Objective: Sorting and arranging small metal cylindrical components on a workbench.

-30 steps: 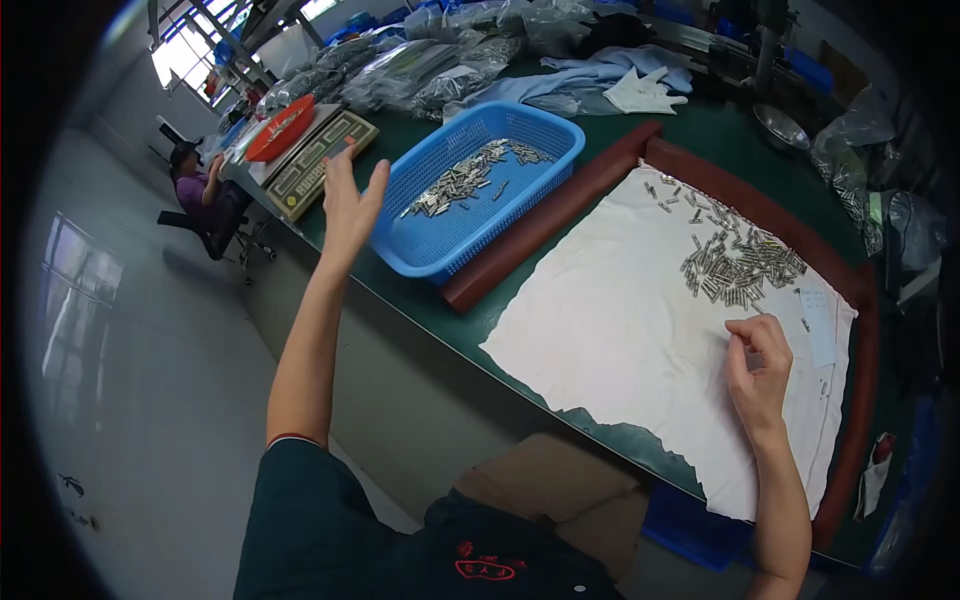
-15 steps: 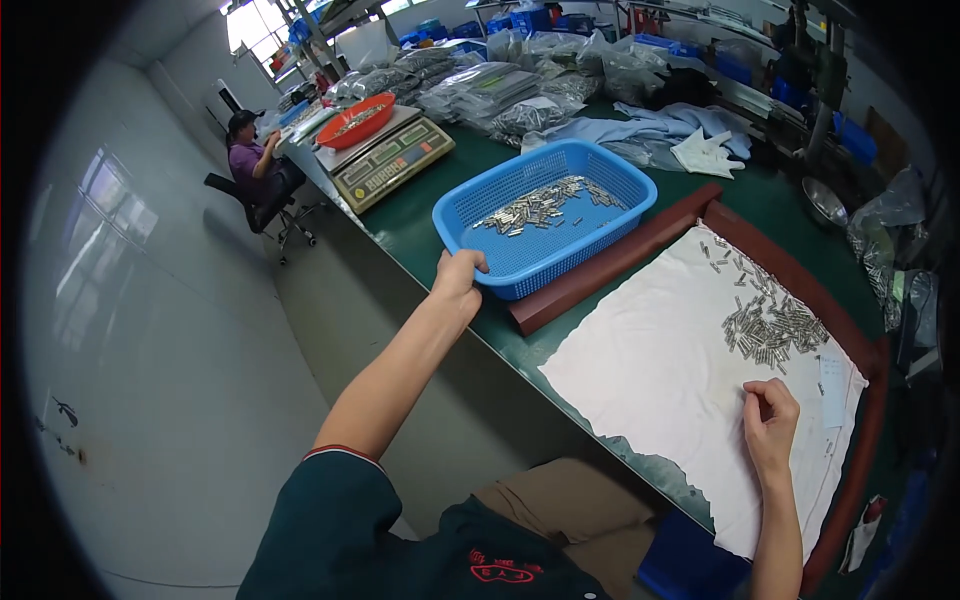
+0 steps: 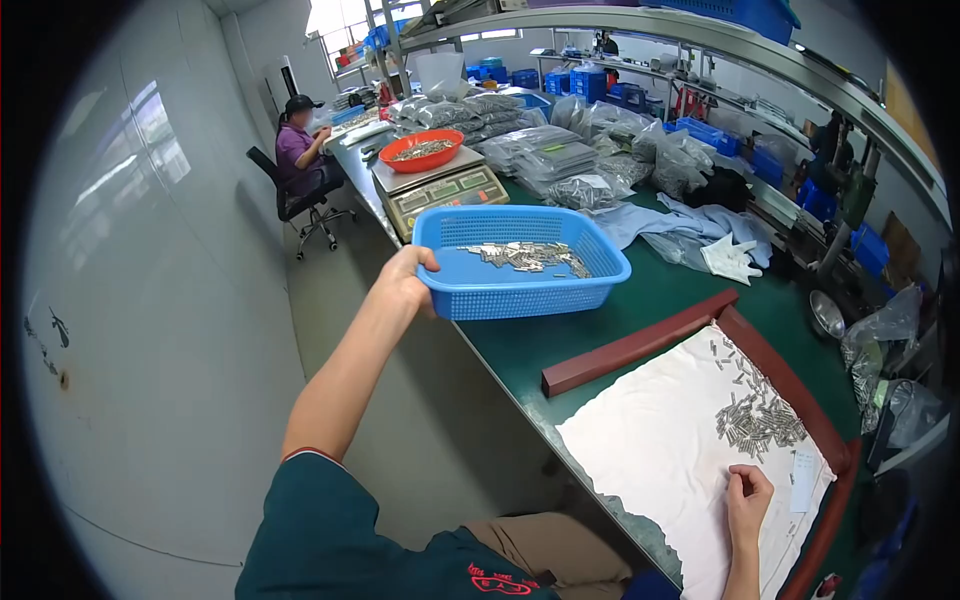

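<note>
My left hand [image 3: 406, 284] is closed on the near left rim of a blue plastic basket [image 3: 530, 302]. The basket appears raised above the green table, and small silvery metal pins [image 3: 528, 257] lie along its floor. Over a white cloth [image 3: 645, 435] is my right hand [image 3: 750, 495], its thumb and fingertips brought together; anything between them is too small to make out. Just beyond those fingers a pile of similar pins [image 3: 762, 422] spreads on the cloth, a few straying toward the far corner. A paper slip [image 3: 802, 482] lies to the right of the pile.
Reddish-brown bars [image 3: 640, 343] border the cloth. Behind the basket stands a scale [image 3: 450, 192] carrying an orange bowl [image 3: 422, 150] of metal parts. Filled plastic bags [image 3: 560, 150] and white gloves [image 3: 730, 260] occupy the far table. A person [image 3: 303, 150] sits at the far left.
My left hand has moved the basket left and away from the brown bar, toward the scale. The view has tilted upward. My right hand stays over the cloth, fingers still together.
</note>
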The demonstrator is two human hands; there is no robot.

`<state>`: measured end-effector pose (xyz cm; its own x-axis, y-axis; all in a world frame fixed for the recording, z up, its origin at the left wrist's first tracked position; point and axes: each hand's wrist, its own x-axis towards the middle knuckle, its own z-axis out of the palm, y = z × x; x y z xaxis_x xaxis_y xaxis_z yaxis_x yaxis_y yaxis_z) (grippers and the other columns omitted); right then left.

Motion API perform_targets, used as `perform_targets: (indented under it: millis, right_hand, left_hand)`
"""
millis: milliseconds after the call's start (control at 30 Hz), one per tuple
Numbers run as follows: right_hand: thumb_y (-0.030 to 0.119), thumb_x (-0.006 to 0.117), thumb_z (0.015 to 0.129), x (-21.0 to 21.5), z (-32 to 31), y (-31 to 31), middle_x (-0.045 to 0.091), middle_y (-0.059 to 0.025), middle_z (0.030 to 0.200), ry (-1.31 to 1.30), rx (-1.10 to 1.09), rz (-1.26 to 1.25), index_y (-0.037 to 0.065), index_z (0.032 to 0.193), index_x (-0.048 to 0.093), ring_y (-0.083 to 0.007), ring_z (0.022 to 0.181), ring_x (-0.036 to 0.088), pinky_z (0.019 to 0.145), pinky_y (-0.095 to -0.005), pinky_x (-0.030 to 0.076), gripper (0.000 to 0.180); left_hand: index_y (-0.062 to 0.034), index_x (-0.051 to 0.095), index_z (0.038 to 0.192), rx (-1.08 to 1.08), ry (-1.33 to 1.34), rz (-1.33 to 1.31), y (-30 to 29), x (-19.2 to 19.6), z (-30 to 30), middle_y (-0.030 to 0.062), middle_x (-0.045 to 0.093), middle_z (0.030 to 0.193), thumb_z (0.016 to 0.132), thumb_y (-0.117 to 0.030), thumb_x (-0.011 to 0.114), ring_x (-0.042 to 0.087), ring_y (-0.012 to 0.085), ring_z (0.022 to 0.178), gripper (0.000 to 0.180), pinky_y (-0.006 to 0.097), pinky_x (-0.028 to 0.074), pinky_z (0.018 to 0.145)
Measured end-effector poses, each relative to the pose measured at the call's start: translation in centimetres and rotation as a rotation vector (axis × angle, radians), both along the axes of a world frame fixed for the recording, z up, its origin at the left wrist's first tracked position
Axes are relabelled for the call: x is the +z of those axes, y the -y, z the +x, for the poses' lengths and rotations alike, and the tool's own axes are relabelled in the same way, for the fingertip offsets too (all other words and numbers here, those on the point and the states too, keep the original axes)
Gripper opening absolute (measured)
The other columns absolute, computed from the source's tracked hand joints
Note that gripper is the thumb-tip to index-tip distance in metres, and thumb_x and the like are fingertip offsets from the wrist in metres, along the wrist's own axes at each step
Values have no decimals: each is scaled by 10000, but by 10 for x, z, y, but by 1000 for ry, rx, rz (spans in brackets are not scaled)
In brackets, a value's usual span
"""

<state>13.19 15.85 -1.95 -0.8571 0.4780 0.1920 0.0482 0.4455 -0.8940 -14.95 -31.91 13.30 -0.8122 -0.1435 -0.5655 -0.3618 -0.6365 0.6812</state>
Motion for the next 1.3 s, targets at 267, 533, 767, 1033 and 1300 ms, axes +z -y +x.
perform_targets:
  millis: [267,533,767,1033,1300]
  right_hand:
    - [-22,561,856,-5,1,-8,605,-10,730,19,-85,-72,-40,878,658,-67,617,524,569,-205,406,100]
    - [-18,542,841,-27,1,-22,564,3,697,33,-125,157,-36,827,637,-55,615,467,545,-215,366,98]
    - [-23,530,840,-27,0,-21,557,-13,709,50,-168,227,-38,804,620,-74,634,473,568,-226,372,99]
    - [19,543,863,14,0,11,678,-122,908,230,-150,315,-33,974,688,-206,851,621,799,-315,501,190]
    - [17,535,865,11,1,11,672,-116,887,226,-175,339,-37,960,686,-201,834,618,783,-310,501,187]
  left_hand:
    - [72,493,1181,196,-267,-270,125,115,-25,250,520,1280,591,38,496,508,500,1096,591,668,333,1010]
    - [-27,551,1050,594,-415,-469,158,179,-95,213,543,1132,592,-21,523,510,437,1021,459,622,317,917]
    - [85,632,857,871,-572,-534,227,200,-232,214,613,857,518,146,507,646,358,768,366,514,552,707]
    - [-116,626,1234,987,-471,-1121,223,194,-284,200,601,1184,644,-88,613,581,359,1096,590,413,472,969]
    - [-234,584,1309,838,-430,-1523,188,170,-293,154,536,1312,648,-217,628,483,347,1240,663,580,317,1044]
